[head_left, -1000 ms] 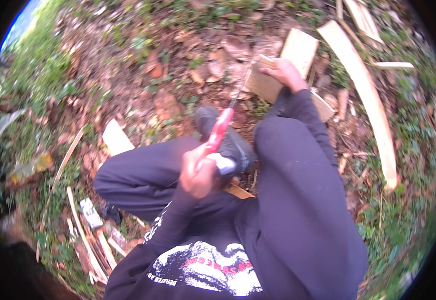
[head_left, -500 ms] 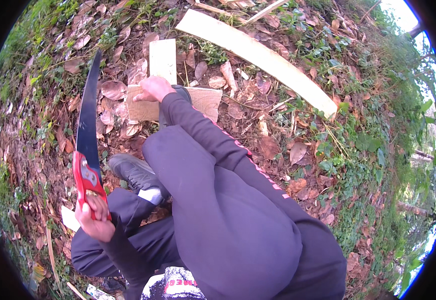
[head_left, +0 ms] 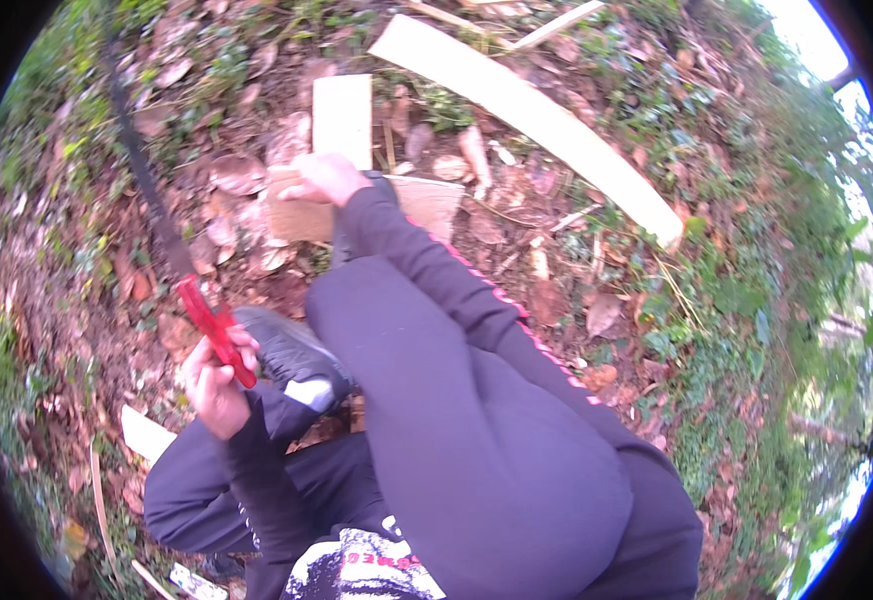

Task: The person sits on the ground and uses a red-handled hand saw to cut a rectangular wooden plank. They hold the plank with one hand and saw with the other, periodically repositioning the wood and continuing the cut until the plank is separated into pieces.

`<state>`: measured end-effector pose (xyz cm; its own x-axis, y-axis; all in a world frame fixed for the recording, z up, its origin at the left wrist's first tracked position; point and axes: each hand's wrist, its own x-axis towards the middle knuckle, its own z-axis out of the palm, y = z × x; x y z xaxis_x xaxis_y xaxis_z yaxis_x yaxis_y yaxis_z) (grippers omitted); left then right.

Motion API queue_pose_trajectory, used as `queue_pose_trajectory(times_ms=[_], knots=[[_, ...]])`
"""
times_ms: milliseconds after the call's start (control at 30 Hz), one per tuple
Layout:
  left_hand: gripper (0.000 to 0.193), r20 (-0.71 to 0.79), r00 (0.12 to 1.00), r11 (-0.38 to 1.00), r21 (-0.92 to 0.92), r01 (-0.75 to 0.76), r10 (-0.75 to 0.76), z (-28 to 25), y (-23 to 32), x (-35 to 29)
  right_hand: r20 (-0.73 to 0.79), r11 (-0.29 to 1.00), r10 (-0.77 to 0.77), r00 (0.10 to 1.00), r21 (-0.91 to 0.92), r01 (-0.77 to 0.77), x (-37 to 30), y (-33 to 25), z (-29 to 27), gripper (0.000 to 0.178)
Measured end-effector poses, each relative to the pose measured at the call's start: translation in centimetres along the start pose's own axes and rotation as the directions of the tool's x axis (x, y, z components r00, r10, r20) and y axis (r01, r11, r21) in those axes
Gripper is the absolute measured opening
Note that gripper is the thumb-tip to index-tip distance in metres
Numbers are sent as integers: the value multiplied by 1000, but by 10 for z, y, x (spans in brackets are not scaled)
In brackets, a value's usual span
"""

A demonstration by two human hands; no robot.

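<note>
My left hand (head_left: 218, 385) is closed around the red handle of a handsaw (head_left: 206, 315). Its long dark blade points up and away to the far left, apart from the wood and blurred by motion. My right hand (head_left: 328, 180) grips the upper edge of a short wooden board (head_left: 421, 205) lying crosswise on the ground. Part of a dark shoe (head_left: 381, 187) shows at this board beside my wrist, mostly covered by my sleeve and knee. Just beyond, a paler plank piece (head_left: 342, 120) extends away from the board.
A long pale plank (head_left: 536, 120) lies at the far right, with thin wood strips (head_left: 556, 25) behind it. Another pale offcut (head_left: 146, 435) is by my left knee. My other shoe (head_left: 291, 355) stands near the saw handle. Dry leaves and low plants cover the ground.
The handsaw has turned, its blade tip swinging up and left while the handle moved right and up with my left hand. My right hand stays on the board. The view shifted slightly.
</note>
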<state>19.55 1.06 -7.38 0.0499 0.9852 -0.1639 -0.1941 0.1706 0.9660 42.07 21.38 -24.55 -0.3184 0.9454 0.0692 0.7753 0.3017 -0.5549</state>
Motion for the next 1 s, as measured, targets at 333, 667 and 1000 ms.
queue_pose_trajectory(times_ms=[333, 667, 1000], knots=[[42, -380, 909, 977, 54, 206, -171, -47, -11, 18, 168, 1000, 8, 986, 8, -10, 13, -60, 4, 54], [54, -273, 956, 938, 292, 188, -107, -71, -55, 70, 255, 977, 215, 943, -62, -206, 8, -118, 1, 70], [52, -262, 958, 931, 308, 197, -117, -70, -63, 82, 250, 980, 196, 948, -67, -185, 17, -100, 12, 68]])
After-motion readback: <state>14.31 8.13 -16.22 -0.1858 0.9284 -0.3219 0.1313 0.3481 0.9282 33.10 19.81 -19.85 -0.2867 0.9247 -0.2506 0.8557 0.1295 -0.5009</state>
